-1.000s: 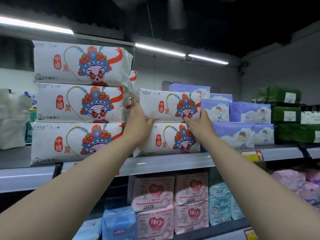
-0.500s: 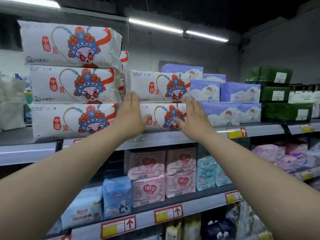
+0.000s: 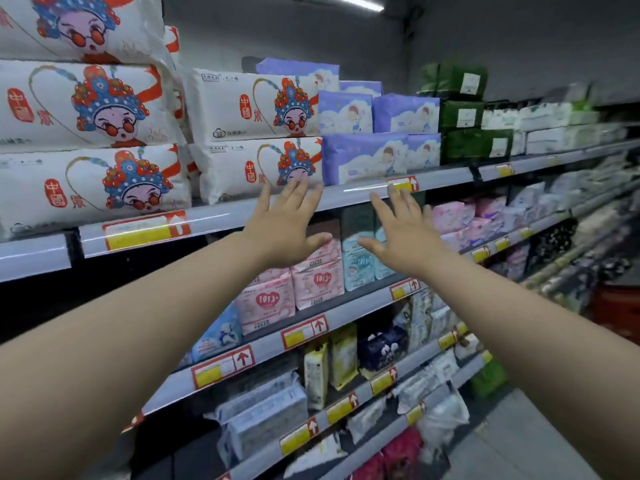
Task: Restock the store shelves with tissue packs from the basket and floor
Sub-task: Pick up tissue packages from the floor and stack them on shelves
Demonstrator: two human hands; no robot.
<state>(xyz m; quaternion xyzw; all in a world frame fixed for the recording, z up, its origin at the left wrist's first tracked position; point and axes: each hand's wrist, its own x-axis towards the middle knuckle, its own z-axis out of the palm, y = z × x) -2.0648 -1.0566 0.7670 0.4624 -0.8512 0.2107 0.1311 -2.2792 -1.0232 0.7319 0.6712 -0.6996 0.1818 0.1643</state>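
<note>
Along the front edge of the grey metal top shelf (image 3: 221, 216), the two stacked white plastic tissue packs printed with an opera-mask cartoon (image 3: 256, 140) now sit unheld: the left hand (image 3: 280, 233) and right hand (image 3: 401, 233) have come off them and dropped below the edge, fingers spread wide, holding nothing. That placement looks finished, so the next pack probably comes from the basket, which is out of view.
</note>
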